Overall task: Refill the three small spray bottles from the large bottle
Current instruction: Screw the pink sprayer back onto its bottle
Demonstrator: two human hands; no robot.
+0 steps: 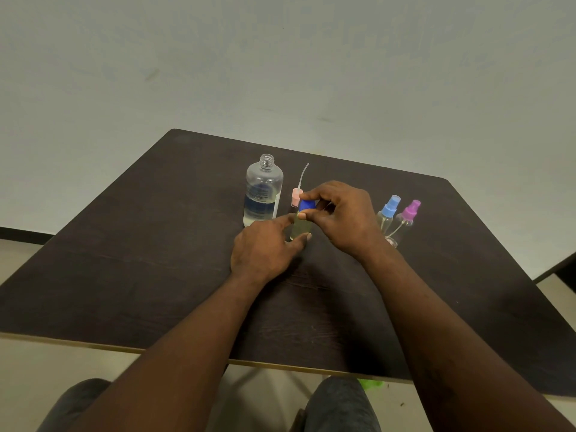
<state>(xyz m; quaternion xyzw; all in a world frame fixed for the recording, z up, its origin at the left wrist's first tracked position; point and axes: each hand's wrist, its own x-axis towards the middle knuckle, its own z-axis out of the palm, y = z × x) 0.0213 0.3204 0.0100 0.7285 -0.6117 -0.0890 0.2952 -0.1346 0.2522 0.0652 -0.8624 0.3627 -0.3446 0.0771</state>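
Head view: on the dark table (124, 260), the left hand (265, 247) grips a small bottle (300, 227), contents unclear. The right hand (343, 216) pinches its blue cap (307, 205). Beside it the uncapped large bottle (264, 191) stands partly filled with clear liquid. Blue-topped (388, 213) and purple-topped (409, 215) spray bottles stand to the right.
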